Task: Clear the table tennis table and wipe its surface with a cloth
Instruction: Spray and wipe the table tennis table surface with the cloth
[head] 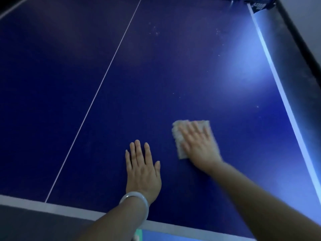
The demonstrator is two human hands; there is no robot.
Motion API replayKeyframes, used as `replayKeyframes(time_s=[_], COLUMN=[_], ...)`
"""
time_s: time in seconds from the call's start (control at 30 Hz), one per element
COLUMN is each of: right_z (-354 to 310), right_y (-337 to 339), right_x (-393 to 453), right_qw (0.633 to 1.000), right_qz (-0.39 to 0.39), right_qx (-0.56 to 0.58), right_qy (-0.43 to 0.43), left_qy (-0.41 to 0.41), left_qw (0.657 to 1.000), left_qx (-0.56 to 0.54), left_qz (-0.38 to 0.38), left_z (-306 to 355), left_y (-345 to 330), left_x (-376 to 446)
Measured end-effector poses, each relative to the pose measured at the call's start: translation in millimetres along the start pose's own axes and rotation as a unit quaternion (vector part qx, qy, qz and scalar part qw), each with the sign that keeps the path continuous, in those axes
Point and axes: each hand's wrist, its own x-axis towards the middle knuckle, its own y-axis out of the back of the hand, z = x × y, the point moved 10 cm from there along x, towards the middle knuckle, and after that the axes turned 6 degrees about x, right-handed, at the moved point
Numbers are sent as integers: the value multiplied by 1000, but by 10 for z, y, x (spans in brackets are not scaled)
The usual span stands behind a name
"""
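The dark blue table tennis table [156, 75] fills the view, with a thin white centre line running from lower left to the top. My right hand [199, 145] lies flat with straight fingers on a pale folded cloth [178, 138], pressing it onto the table's right half; the hand is motion-blurred. My left hand [142, 169] rests flat on the surface to the left of the cloth, fingers straight and together, a pale bangle on its wrist. Pale dust specks [154, 31] show on the far surface.
The white near edge [52, 206] of the table runs along the bottom, the white right edge [278, 80] up the right side beside a dark grey wall. The net's end [257, 4] is at the top right. A bright light reflection lies near the right edge.
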Motion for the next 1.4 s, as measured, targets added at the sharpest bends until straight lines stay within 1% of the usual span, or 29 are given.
replayKeyframes(time_s=[0.03,0.1,0.17,0.23,0.27,0.3,0.33,0.37,0.43,0.5,0.53,0.57,0.6,0.63,0.67,0.7,0.73,0.77,0.8,0.9,0.93,1.0,1.03,1.1,1.17,1.2,1.23,1.3,1.4], right_z=[318,1183,1818,1838,1665,1405,1088,719,-8,-322,-276,-103,185,537,839,957,886,699,438,-320,-431,-362,-234,72,111,-23,-233,-835,-1818], right_y=[45,139,169,146,159,167,144,111,2,-79,-82,-68,-20,35,57,54,63,63,35,-113,-120,-118,-97,-32,-49,-83,-117,-162,-196], right_x=[43,-97,-496,-815,-891,-926,-914,-882,-889,-955,-957,-951,-950,-992,-1091,-1181,-1188,-1123,-1009,-738,-693,-652,-648,-701,-765,-745,-700,-547,-372], right_qw=[999,982,930,886,882,889,908,934,981,998,1000,1000,996,982,948,910,888,891,910,968,979,987,986,965,930,926,933,967,996], right_qz=[7,39,34,42,58,66,63,57,47,21,16,22,33,39,46,50,51,48,36,-6,-19,-30,-22,-8,-6,-11,-14,-14,-8], right_qx=[-10,21,79,112,102,87,74,63,50,31,9,-12,-12,13,49,81,96,87,74,84,76,46,37,41,83,89,84,65,78], right_qy=[-34,-185,-357,-447,-457,-444,-408,-346,-182,-48,-10,-15,-76,-187,-310,-404,-446,-443,-407,-236,-190,-149,-161,-261,-359,-368,-350,-246,-42], left_qy=[0,-1,-4,-5,-7,-7,-6,-4,-4,-7,-8,-9,-11,-12,-13,-13,-11,-9,-9,-13,-21,-56,-72,-64,8,58,107,173,182], left_qw=[1000,1000,1000,1000,1000,1000,1000,1000,1000,1000,999,999,999,999,999,999,999,999,998,997,995,985,979,980,989,991,989,982,982], left_qx=[-1,-1,0,0,3,4,3,0,-7,-15,-19,-23,-24,-25,-26,-27,-29,-31,-33,-58,-82,-153,-184,-190,-145,-123,-105,-82,-41], left_qz=[0,0,-4,-10,-11,-10,-10,-11,-18,-27,-30,-30,-31,-33,-35,-37,-41,-43,-44,-50,-53,-49,-47,-21,11,16,12,-7,-31], left_z=[-5,-3,8,12,12,6,0,-2,-1,-4,-5,-3,1,5,6,1,-9,-17,-22,-37,-52,-116,-208,-570,-1161,-1480,-1781,-2217,-2398], left_y=[-5,-6,-4,-2,-5,-7,-4,2,3,-12,-20,-22,-22,-21,-26,-31,-36,-37,-34,-6,5,44,75,151,191,182,153,74,2], left_x=[-4,-10,-7,-7,-10,-9,-8,-6,-9,-6,0,6,9,7,6,4,-1,-4,-6,-7,-3,-10,-27,-59,-79,-92,-115,-164,-176])
